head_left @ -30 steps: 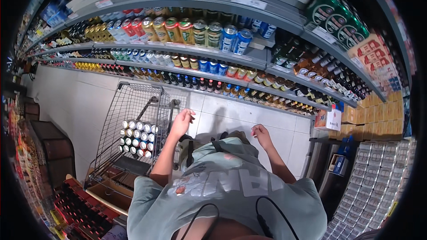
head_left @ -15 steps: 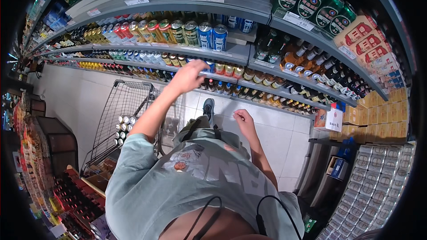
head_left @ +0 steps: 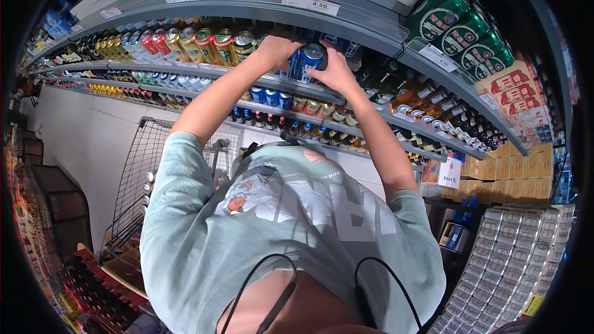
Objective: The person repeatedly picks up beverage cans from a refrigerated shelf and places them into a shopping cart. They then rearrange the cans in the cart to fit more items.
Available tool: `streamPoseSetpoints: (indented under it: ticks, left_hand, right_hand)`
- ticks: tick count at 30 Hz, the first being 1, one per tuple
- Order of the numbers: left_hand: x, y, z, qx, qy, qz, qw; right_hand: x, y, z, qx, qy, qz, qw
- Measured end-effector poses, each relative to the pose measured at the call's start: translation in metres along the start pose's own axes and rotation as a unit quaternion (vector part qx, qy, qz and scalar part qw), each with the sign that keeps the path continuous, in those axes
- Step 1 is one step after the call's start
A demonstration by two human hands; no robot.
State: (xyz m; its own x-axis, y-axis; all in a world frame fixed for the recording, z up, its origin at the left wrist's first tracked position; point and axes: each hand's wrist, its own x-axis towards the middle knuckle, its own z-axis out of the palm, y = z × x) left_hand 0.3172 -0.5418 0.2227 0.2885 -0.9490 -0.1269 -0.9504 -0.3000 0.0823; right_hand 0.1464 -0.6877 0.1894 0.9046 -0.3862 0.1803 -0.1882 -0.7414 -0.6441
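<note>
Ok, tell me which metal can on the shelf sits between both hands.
The blue metal can at the front row's right end, between left hand and right hand; the red metal cans and gold metal cans stand farther left.

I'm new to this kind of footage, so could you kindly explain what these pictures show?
There is no machine here: these are a person's own bare hands. Every picture comes from one wide fisheye camera worn on the person's head, looking down, so straight edges bend near the rim.

The left hand and right hand reach to a shelf lined with coloured cans. The right hand touches a blue can; the left is beside it, and I can't tell whether either grips firmly. Larger green cans stand higher, at the right. A wire cart stands at the person's left.
</note>
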Motion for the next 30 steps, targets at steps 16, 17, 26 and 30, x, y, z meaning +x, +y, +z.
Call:
streamPoseSetpoints:
  ticks: [16,17,26,30]
  left_hand:
    - [-0.016,0.03,-0.001,0.036,0.17,0.038,0.984]
    - [-0.028,0.036,-0.003,0.035,0.232,0.045,0.971]
    - [-0.192,0.137,0.026,-0.213,0.368,-0.14,0.894]
    - [-0.274,0.157,0.067,-0.285,0.336,-0.276,0.854]
  right_hand:
    - [-0.017,-0.021,-0.03,-0.096,0.01,-0.037,0.995]
    - [-0.024,-0.023,-0.04,-0.088,0.02,-0.079,0.993]
    - [-0.107,-0.065,-0.079,0.06,-0.14,-0.102,0.983]
    - [-0.126,-0.079,-0.03,0.091,-0.23,-0.127,0.961]
